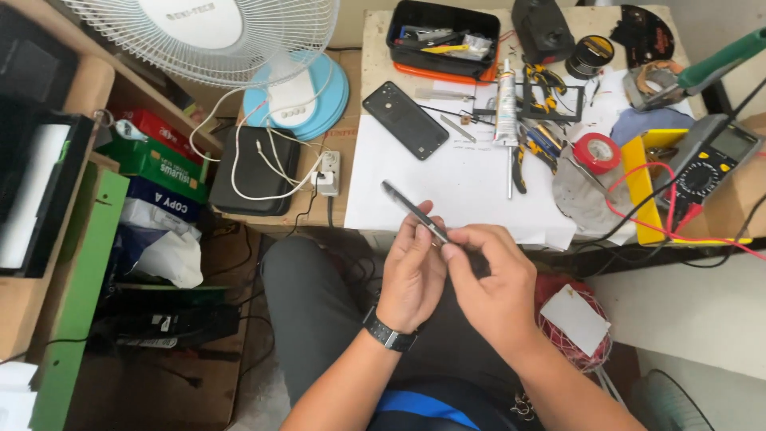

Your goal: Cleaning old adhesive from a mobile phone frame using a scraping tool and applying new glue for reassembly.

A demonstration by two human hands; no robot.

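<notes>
Slim dark phone (413,211) held edge-on above the lap, its lower end gripped by the closed fingers of the left hand (411,275), right hand (496,283) closed beside it, fingertips (449,250) pinched on that same edge, second black phone (405,120) laid on white paper (471,187) well beyond the fingers.

Both hands meet over the lap, left hand (412,275) and right hand (495,287) with fingers (459,249) pinched together.

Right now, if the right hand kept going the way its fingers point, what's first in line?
The right hand points up-left, fingertips already at the thin dark phone it shares with the left hand. That phone comes first; past it, probably the white paper, though depth is unclear.
</notes>
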